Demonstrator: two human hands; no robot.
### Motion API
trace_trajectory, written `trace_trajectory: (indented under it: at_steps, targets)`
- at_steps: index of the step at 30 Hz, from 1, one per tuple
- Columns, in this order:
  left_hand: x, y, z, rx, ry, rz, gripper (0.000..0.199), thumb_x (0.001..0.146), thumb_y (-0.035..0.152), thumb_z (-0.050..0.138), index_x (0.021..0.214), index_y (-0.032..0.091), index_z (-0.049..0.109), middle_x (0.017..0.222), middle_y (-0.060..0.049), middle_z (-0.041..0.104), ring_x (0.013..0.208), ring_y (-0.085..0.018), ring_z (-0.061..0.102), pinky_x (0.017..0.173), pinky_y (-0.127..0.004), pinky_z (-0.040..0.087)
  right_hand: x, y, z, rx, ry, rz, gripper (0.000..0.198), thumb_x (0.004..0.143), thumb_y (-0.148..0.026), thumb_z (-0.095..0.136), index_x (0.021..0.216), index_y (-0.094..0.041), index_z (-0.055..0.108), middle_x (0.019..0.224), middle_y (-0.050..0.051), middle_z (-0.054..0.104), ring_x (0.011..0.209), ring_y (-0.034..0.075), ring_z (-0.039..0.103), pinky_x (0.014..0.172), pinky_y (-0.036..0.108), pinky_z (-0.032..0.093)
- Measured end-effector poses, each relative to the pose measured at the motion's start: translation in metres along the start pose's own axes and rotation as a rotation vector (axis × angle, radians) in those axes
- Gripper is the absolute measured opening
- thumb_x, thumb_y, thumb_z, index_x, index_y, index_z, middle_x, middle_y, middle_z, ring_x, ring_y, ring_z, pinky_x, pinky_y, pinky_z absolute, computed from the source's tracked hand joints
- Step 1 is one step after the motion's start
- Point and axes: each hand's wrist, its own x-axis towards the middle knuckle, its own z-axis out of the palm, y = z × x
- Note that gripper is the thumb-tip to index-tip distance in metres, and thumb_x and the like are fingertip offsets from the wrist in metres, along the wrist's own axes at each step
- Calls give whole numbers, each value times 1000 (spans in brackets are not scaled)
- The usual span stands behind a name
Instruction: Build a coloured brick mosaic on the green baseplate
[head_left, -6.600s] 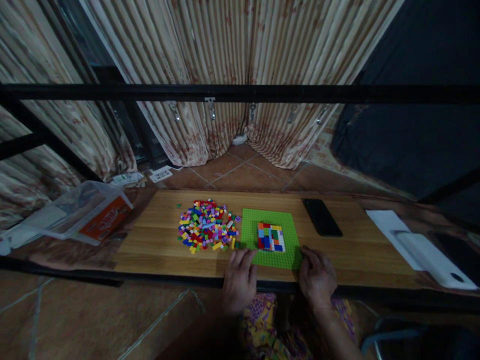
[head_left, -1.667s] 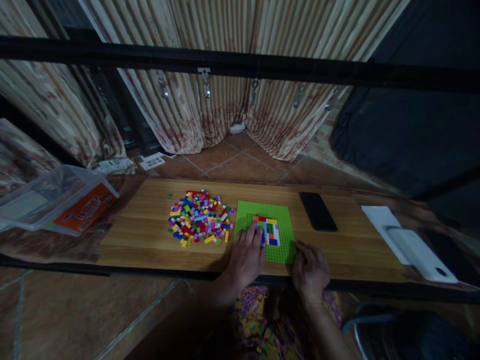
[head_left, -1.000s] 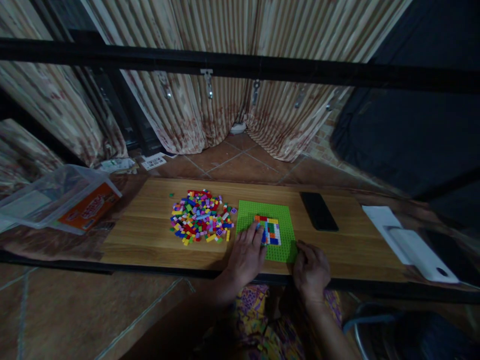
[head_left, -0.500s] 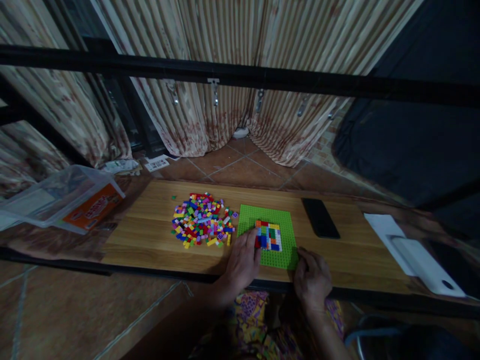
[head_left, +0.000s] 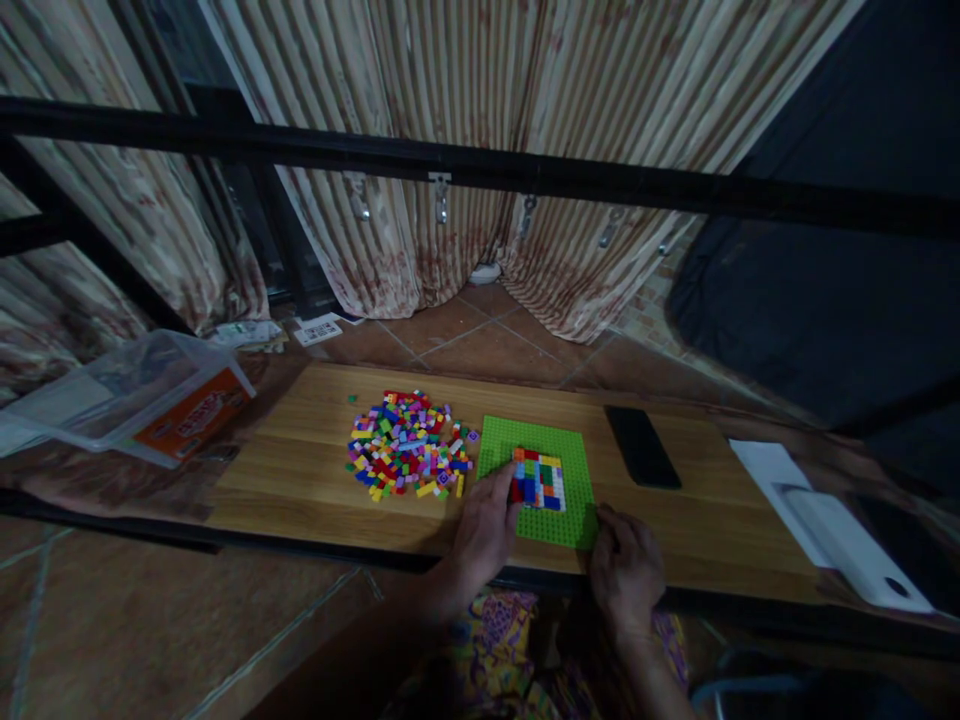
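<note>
A bright green studded baseplate (head_left: pixel 556 530) lies on the wooden table, tilted slightly. On its middle sits a low build of toy bricks (head_left: pixel 541 480) in red, white, blue, orange, green and yellow. My left hand (head_left: pixel 486 522) rests over the plate's left edge, fingers stretched forward and fingertips against the left side of the build. Whether a small brick is under those fingertips is hidden. At the plate's near right corner, my right hand (head_left: pixel 627 560) has its fingers curled, thumb and index finger closed on the edge.
Left of the plate spreads a pile of loose bricks (head_left: pixel 409 445). A black phone (head_left: pixel 642 446) lies to the right. Farther right are white paper (head_left: pixel 772 480) and a white device (head_left: pixel 859 550). A clear plastic bin (head_left: pixel 150 390) stands at the left. A dark bar (head_left: pixel 480 160) crosses beyond the table.
The view has shifted slightly, so everything sits a little lower in the picture. Both hands keep nearly the same place on the baseplate, and the build looks unchanged.
</note>
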Motion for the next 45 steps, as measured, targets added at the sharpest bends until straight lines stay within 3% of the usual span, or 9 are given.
trace_trajectory:
  at_steps: [10,17,20,23,27,31,36,40,45]
  targets:
    - [5,-2,2,-26,-80,-5,65,87,12,50,148,22,29,128,-8,60,117,-24,55,104,-43,44,-10,5,-11,89,-63,-22,41,93,-39,38,102,-13,68,100,15,65,96,26,58,89,42,45]
    - [36,-7,-3,-42,-195,56,68,82,8,48,147,20,31,121,-7,66,114,-24,58,102,-43,46,-36,5,-32,90,-171,-98,42,95,-46,37,98,-16,67,101,13,67,96,27,59,88,44,47]
    - [47,-6,-6,-20,-179,40,68,78,5,45,144,19,35,115,-6,68,112,-24,59,101,-42,47,-49,-7,-33,129,-199,-84,39,96,-44,38,99,-19,67,101,11,66,95,25,60,85,40,49]
    - [46,2,-6,-1,-145,7,65,79,8,45,144,15,35,121,-11,64,115,-26,57,102,-43,46,-54,-22,-28,201,-210,-49,36,96,-42,40,98,-18,67,99,11,66,95,24,61,85,39,50]
    - [40,15,0,9,-106,-26,63,85,28,52,143,12,34,131,-15,56,122,-28,51,107,-43,40,-52,-37,-20,216,-237,-6,37,93,-46,44,99,-19,68,101,11,67,95,24,63,85,40,51]
    - [45,21,10,72,-73,-102,76,74,44,69,137,12,43,126,-15,57,118,-31,51,105,-45,39,-46,-43,-22,244,-284,42,41,92,-51,44,96,-20,70,99,11,69,90,24,66,81,37,53]
    - [52,20,8,62,-59,-97,50,72,35,70,118,17,59,113,-9,64,109,-28,56,100,-43,43,-42,-50,-33,344,-275,80,43,89,-55,47,87,-20,73,92,10,71,82,24,68,72,34,55]
    - [54,18,-13,22,-182,-22,37,73,30,68,109,22,64,105,-5,67,102,-24,60,96,-39,46,-40,-54,-41,398,-286,86,39,88,-52,50,86,-21,73,91,9,72,82,23,69,74,33,56]
    - [58,15,-35,-40,-454,111,41,72,24,69,113,25,65,107,-3,69,100,-22,62,90,-34,49,-20,-54,-48,378,-264,132,36,87,-50,51,88,-20,72,95,9,71,87,23,67,78,33,53]
